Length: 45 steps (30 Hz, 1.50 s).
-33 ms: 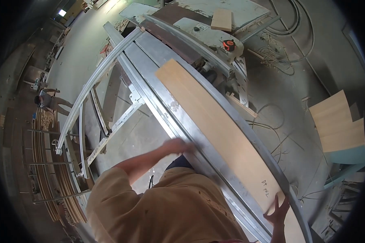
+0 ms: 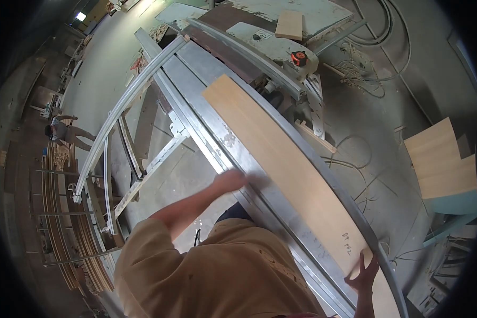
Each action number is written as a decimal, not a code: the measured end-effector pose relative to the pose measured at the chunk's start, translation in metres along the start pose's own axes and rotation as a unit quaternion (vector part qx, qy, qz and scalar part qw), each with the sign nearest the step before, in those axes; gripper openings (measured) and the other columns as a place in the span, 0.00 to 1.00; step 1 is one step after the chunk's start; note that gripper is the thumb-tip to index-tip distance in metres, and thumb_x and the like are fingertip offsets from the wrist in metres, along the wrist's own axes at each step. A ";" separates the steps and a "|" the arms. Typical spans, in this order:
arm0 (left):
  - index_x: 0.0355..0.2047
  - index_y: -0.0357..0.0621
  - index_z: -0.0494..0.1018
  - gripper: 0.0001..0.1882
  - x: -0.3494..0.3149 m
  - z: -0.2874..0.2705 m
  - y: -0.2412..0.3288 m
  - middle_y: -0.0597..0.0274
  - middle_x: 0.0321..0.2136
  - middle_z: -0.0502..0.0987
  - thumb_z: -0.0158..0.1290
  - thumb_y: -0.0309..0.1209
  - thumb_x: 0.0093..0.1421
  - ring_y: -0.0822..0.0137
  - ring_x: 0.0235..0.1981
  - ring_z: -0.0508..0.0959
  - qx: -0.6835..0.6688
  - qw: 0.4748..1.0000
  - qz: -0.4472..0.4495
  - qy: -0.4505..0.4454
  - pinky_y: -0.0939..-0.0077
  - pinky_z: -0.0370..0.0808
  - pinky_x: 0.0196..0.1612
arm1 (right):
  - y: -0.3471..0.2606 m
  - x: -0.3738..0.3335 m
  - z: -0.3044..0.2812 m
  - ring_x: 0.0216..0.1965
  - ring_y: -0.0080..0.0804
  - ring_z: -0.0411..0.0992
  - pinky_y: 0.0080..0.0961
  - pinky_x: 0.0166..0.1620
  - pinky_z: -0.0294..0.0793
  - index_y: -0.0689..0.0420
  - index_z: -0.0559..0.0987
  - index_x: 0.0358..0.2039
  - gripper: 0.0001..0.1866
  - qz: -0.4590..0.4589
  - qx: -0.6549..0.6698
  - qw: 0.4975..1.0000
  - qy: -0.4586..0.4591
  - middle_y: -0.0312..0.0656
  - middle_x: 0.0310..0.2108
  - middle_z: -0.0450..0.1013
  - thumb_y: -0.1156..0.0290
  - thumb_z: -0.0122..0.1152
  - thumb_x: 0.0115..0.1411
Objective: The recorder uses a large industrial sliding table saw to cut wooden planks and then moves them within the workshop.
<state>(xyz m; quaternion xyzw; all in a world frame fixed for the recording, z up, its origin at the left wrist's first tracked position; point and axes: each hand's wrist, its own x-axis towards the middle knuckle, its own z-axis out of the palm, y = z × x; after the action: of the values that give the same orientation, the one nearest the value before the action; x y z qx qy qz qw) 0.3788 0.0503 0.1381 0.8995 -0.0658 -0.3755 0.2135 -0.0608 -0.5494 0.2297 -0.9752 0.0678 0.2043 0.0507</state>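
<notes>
A long pale wooden board (image 2: 281,148) with dark handwritten marks near its close end lies along a grey metal machine table (image 2: 225,135). Its right side runs beside a raised metal rail (image 2: 323,172). My right hand (image 2: 363,275) rests at the board's near end, thumb and fingers spread over the wood and toward the rail. My left hand (image 2: 234,182) is at the table's left edge, left of the board. Motion blur smears its fingers, so their grip cannot be made out.
An orange-and-black tape measure (image 2: 299,58) and a small wood block (image 2: 289,25) lie on the machine surface beyond. A curved metal frame (image 2: 127,98) reaches out left. Cables (image 2: 350,159) and cut sheets (image 2: 442,159) are at right. Another person (image 2: 69,132) stands far left beside stacked boards.
My left hand has shifted slightly up and to the right. The board has slid a little toward the far end. My right hand looks almost unmoved.
</notes>
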 end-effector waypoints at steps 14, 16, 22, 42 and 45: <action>0.81 0.45 0.57 0.57 0.408 -0.471 -0.194 0.27 0.81 0.48 0.59 0.70 0.65 0.23 0.82 0.40 -0.090 0.870 -0.101 0.475 0.30 0.46 0.80 | -0.395 0.442 -0.149 0.77 0.59 0.58 0.55 0.75 0.62 0.49 0.66 0.79 0.67 0.032 0.075 0.996 0.038 0.55 0.76 0.62 0.59 0.92 0.36; 0.80 0.42 0.59 0.56 0.429 -0.534 -0.224 0.26 0.80 0.50 0.59 0.70 0.65 0.23 0.82 0.41 -0.067 0.877 -0.082 0.469 0.33 0.47 0.81 | -0.407 0.473 -0.119 0.73 0.57 0.65 0.55 0.72 0.66 0.53 0.70 0.76 0.58 0.123 0.145 0.978 0.090 0.52 0.70 0.71 0.63 0.89 0.42; 0.77 0.41 0.65 0.55 0.438 -0.554 -0.259 0.25 0.78 0.56 0.62 0.70 0.63 0.22 0.81 0.48 -0.069 0.848 -0.062 0.523 0.40 0.51 0.82 | -0.392 0.562 -0.109 0.35 0.60 0.82 0.51 0.41 0.78 0.60 0.85 0.37 0.19 0.241 0.166 0.952 0.088 0.56 0.31 0.83 0.53 0.69 0.64; 0.78 0.41 0.63 0.57 0.386 -0.364 -0.099 0.25 0.79 0.53 0.59 0.72 0.64 0.19 0.81 0.45 -0.055 0.843 -0.055 0.533 0.33 0.52 0.80 | -0.110 0.456 -0.032 0.24 0.48 0.71 0.50 0.35 0.70 0.65 0.78 0.24 0.32 0.198 0.161 0.963 0.091 0.54 0.22 0.73 0.44 0.69 0.66; 0.78 0.40 0.63 0.57 0.372 -0.331 -0.073 0.25 0.79 0.53 0.59 0.72 0.64 0.18 0.80 0.45 -0.045 0.846 -0.050 0.529 0.33 0.53 0.79 | -0.082 0.420 -0.015 0.24 0.39 0.63 0.47 0.33 0.65 0.64 0.73 0.23 0.35 0.173 0.169 0.964 0.113 0.49 0.19 0.65 0.42 0.66 0.70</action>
<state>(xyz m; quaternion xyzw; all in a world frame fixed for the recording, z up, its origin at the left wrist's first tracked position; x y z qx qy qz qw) 0.8728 0.1229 0.0730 0.9531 0.1197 0.1447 0.2374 0.3382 -0.5176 0.0789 -0.9425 0.2746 0.0840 0.1708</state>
